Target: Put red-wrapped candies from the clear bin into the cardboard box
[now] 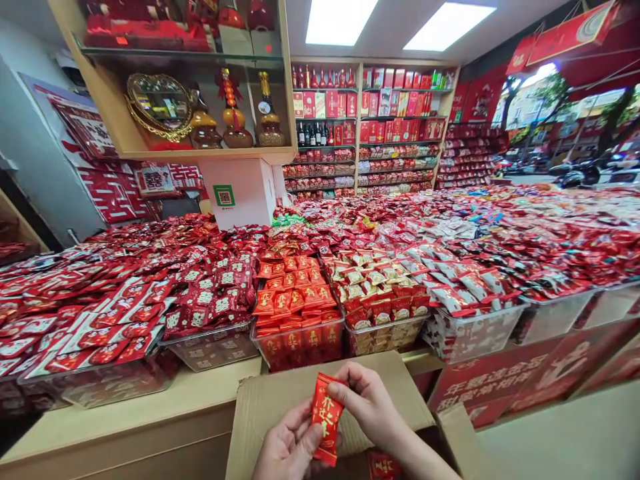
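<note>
A red candy packet (327,412) with gold characters is held upright between both my hands, over an open cardboard box (270,407). My left hand (290,440) pinches its lower left side, thumb across the front. At the packet's top right corner, my right hand (367,403) grips with thumb and fingers. More red packets (384,465) show inside the box below my right wrist. Just beyond the box flap stands a clear plastic bin (300,343) filled with similar red packets (290,300) in neat rows.
Clear bins of other wrapped sweets flank it: maroon packets (210,293) left, cream-and-red ones (385,293) and white-and-red ones (460,280) right. A wooden display cabinet (200,157) overhangs the left side. Stocked shelves (359,127) line the back wall.
</note>
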The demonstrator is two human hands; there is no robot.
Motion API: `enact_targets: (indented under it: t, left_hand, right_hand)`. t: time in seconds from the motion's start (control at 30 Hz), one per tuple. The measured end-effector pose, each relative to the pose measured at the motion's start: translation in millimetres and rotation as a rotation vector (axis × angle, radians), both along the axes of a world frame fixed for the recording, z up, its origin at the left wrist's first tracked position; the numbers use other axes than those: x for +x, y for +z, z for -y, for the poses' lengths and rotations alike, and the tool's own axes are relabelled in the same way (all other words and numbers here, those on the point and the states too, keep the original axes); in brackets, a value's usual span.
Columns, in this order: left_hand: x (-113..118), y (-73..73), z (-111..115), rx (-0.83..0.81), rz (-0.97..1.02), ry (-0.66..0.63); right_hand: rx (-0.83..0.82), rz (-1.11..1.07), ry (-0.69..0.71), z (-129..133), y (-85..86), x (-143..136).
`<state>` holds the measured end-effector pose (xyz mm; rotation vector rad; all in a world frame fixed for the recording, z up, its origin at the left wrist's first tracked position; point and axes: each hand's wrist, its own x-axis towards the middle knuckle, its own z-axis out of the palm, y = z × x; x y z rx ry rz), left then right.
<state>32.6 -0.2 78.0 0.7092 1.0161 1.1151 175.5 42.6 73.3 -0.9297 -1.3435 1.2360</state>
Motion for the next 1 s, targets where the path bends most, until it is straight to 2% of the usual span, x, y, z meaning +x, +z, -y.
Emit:
enact_targets:
  t: [0.13, 0.2, 0.33, 0.43, 0.6, 0.7, 0.77, 0.87, 0.93, 1.0]
  left_hand:
    - [3, -4.7, -2, 0.013, 0.018, 0.076]
    - [4, -4.4, -2, 0.023, 0.012, 0.065]
    - [4, 1.7, 1, 0.031, 0.018, -0.006]
    - [2, 8.1, 3, 0.021, 0.038, -0.047]
    - [4, 13.8, 5, -0.005, 0.072, -0.031]
    - [5, 9.8, 3, -0.007, 0.024, -0.054]
    - [4, 4.2, 0, -0.010, -0.006, 0.006]
    - [2, -4.5, -6, -0.048, 0.016, 0.176]
    - [-1, -8.0, -10, -0.077, 0.038, 0.226]
    - [-3, -9.3, -12, -0.093, 0.065, 0.215]
  right_hand:
    - [-0.043, -0.147, 0.153, 0, -0.2, -1]
    - [-0.090, -0.213, 0.200, -1, 0.5, -1]
    - [-0.202, -0.233, 0.132, -4, 2.4, -1]
    - [-0.229, -0.200, 0.086, -6, 3.6, -1]
    - [-0.173, -0.125, 0.115, -8, 3.6, 2]
    - [-0.113, -0.043, 0.137, -7, 1.9, 1]
    - [-0.085, -0.004, 0.106, -4, -0.7, 0]
    - [0.056, 0.145, -0.059, 3, -6.3, -1]
    - [0.302, 0.348, -0.100, 9, -11.1, -1]
    - [0.594, 0.562, -0.040, 12, -16.7, -1]
